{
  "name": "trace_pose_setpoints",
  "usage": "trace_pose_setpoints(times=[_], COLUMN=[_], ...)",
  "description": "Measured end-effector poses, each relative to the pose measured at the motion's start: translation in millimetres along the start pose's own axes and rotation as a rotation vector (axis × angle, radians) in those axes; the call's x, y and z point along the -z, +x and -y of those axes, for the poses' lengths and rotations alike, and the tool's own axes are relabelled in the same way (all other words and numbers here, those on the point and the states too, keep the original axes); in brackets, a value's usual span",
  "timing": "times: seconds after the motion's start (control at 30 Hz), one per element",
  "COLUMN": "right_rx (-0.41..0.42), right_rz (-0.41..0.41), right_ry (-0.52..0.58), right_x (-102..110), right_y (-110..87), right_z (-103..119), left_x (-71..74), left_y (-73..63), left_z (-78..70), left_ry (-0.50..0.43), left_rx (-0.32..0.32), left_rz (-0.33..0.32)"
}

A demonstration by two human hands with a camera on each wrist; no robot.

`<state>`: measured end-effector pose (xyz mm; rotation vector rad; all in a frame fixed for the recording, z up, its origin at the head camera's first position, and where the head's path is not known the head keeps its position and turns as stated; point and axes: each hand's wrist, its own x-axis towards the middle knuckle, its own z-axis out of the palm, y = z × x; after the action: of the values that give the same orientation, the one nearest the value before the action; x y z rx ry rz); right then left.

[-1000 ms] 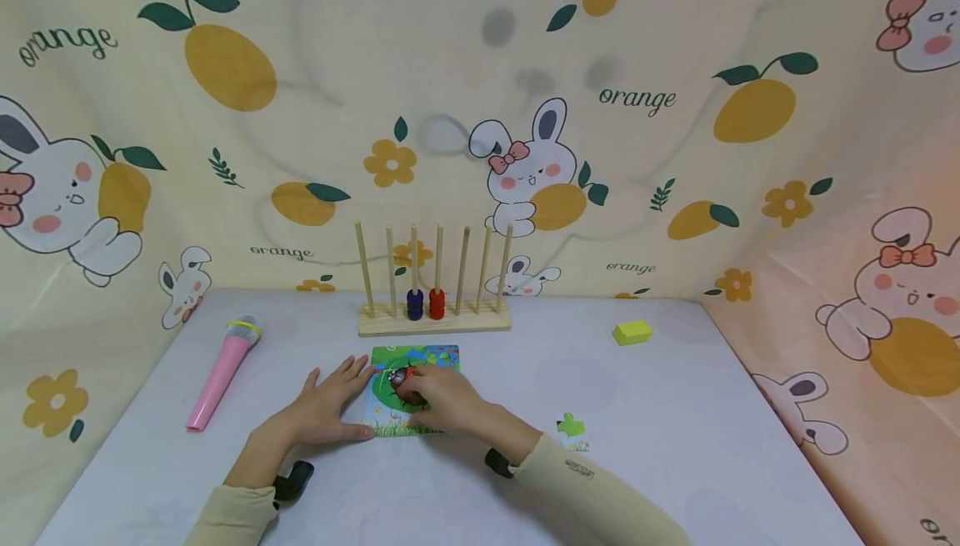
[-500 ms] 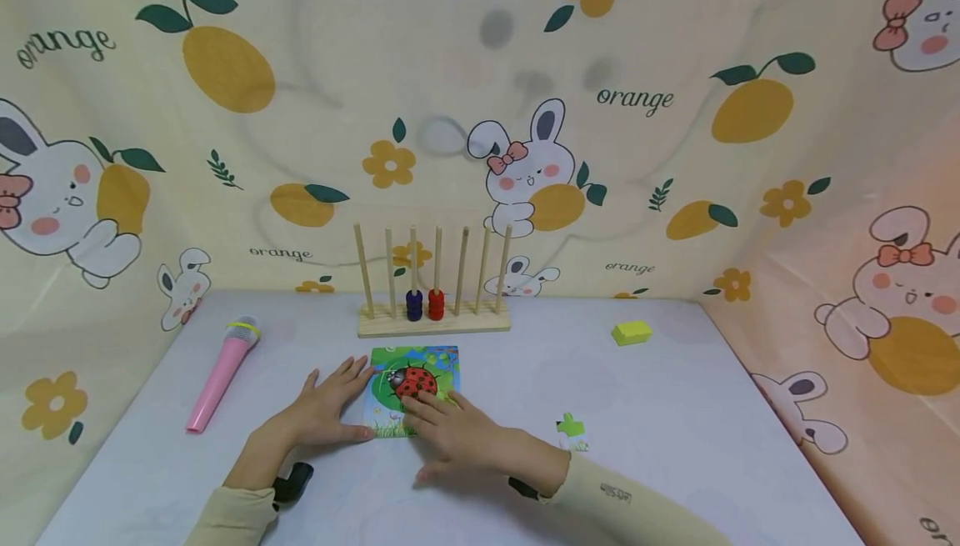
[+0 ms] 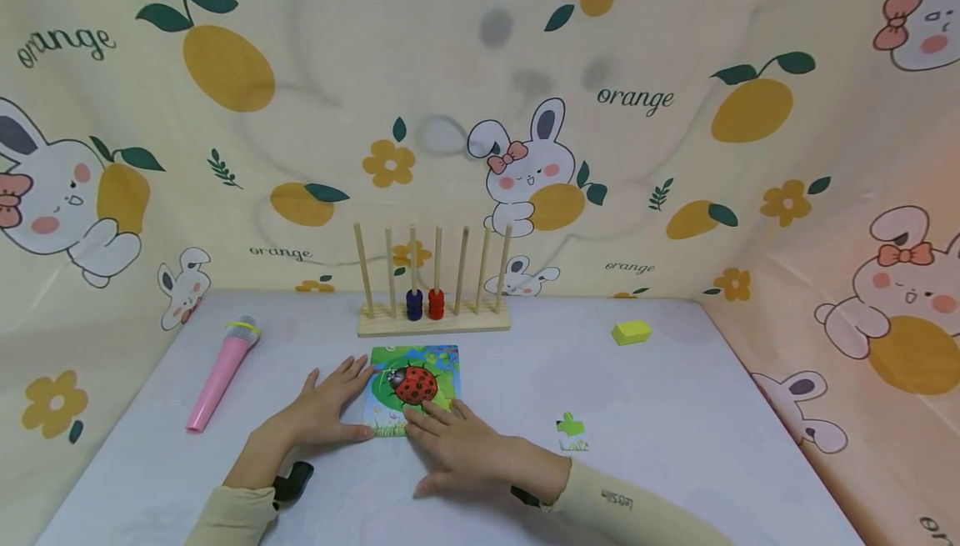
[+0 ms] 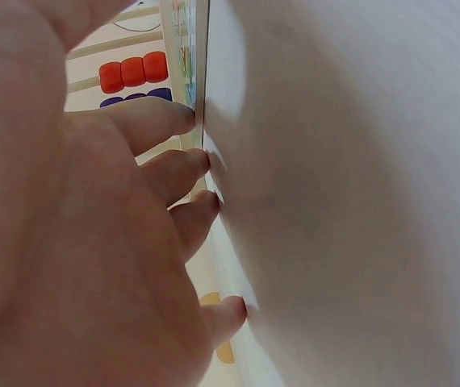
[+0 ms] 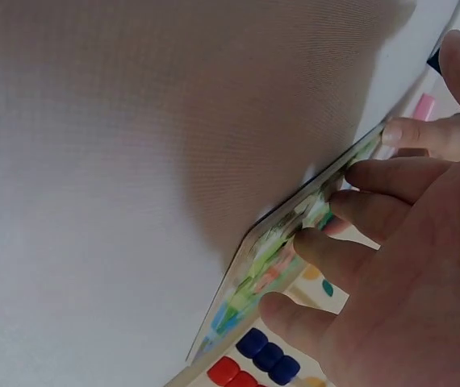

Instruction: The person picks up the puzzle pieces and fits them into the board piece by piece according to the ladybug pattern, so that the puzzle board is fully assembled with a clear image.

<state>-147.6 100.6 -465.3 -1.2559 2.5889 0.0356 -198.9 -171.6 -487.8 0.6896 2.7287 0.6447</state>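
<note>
A square ladybug jigsaw puzzle (image 3: 412, 383) lies flat on the table in front of the person. The left hand (image 3: 322, 408) rests at its left side, fingers spread, with fingertips and thumb touching the edge. Across the lower right of the puzzle lies the right hand (image 3: 465, 446), its fingers extended and fingertips on the surface; it covers that corner. In the right wrist view those fingers (image 5: 335, 258) reach over the thin puzzle board (image 5: 270, 242). Neither hand grips anything. A loose green and white puzzle piece (image 3: 572, 432) lies to the right.
Behind the puzzle stands a wooden peg rack (image 3: 435, 328) with blue beads (image 3: 415, 306) and red beads (image 3: 437, 305). A pink microphone (image 3: 221, 379) lies at the left. A yellow block (image 3: 632, 333) sits at the back right.
The right hand has drawn back from the ladybug toward the puzzle's lower right, and its fingers have straightened. More of the ladybug shows now. The left hand has stayed in place.
</note>
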Motion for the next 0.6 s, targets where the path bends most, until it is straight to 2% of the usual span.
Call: trace_pose_setpoints(times=[0.6], right_rx=[-0.019], right_rz=[-0.007], right_ry=[-0.026], right_x=[-1.0], right_y=[4.8], right_z=[3.3], left_x=[-0.9], left_y=[-0.1], left_z=[1.7], left_ry=[-0.004], left_rx=[-0.013], left_rz=[-0.010])
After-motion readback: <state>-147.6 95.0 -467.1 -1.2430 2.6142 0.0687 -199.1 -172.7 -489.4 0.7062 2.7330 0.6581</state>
